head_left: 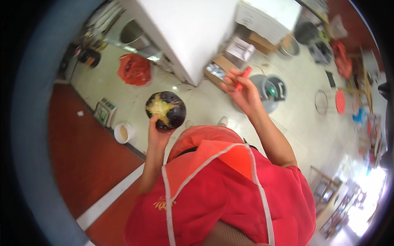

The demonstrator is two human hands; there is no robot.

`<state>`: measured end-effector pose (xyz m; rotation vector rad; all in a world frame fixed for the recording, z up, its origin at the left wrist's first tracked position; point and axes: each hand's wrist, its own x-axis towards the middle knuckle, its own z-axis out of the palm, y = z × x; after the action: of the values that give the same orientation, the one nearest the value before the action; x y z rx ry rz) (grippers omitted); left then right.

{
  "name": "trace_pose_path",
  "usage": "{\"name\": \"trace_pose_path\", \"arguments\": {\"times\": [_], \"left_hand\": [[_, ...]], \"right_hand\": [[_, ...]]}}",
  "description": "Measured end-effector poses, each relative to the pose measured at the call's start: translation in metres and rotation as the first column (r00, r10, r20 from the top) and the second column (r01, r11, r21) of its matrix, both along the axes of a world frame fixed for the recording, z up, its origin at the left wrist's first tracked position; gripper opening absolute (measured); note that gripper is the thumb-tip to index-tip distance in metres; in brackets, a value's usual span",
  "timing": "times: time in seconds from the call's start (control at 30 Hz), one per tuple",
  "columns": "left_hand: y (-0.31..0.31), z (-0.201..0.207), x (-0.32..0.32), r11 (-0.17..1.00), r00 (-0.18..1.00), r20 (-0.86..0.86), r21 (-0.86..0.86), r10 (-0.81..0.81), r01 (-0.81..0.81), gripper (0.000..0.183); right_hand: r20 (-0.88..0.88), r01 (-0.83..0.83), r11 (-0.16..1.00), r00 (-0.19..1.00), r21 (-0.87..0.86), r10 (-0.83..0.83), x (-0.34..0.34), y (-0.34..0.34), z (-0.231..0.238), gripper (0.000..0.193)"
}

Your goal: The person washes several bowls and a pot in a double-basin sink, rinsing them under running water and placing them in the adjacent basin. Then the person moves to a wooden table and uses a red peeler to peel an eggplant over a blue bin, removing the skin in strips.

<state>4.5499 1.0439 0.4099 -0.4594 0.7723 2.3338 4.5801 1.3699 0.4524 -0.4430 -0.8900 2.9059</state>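
My left hand [157, 136] is closed around a round, dark purple eggplant [175, 110]. Its stem end faces up, with a pale yellow-green star shape where the cap was. The thumb presses on that pale part. Out to the right and apart from the eggplant, my right hand [248, 97] is raised, gripping a small red tool [245, 75] between thumb and fingers. What kind of tool it is I cannot make out. I wear a red top and an orange-red apron [197, 158] with pale edging.
Grey buckets [274, 107] stand on the tiled floor beyond my right hand, near open cardboard boxes [219, 67]. A white block-like unit [184, 33] rises ahead. To the left lie a red plastic bag [134, 69] and a white tub [124, 133]. A red stool [340, 101] is far right.
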Motion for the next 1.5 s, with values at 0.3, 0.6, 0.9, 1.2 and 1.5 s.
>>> {"name": "trace_pose_path", "arguments": {"times": [0.3,0.6,0.9,1.2,1.5], "left_hand": [[0.035,0.058,-0.003,0.939,0.927,-0.146,-0.044,-0.344,0.342,0.062],[0.154,0.083,0.004,0.693,0.685,-0.176,0.019,-0.707,0.721,0.059],[0.270,0.120,0.100,0.393,0.358,-0.253,-0.102,-0.899,0.914,0.063],[0.400,0.155,0.239,0.371,0.278,-0.337,-0.253,-0.900,0.893,0.065],[0.551,0.186,0.366,0.536,0.382,-0.443,-0.300,-0.811,0.789,0.060]], "right_hand": [[-0.063,0.038,0.998,0.997,0.041,-0.035,0.044,-0.042,0.082,0.040],[-0.019,0.509,0.721,0.823,0.469,-0.568,0.124,-0.028,0.107,0.040],[-0.182,0.581,0.149,0.472,0.800,-0.862,0.217,0.010,0.119,0.028],[-0.019,0.657,0.151,0.244,0.739,-0.970,0.357,0.119,0.139,0.019],[-0.127,0.736,-0.035,0.070,0.676,-0.989,0.450,0.243,0.160,0.029]]}}
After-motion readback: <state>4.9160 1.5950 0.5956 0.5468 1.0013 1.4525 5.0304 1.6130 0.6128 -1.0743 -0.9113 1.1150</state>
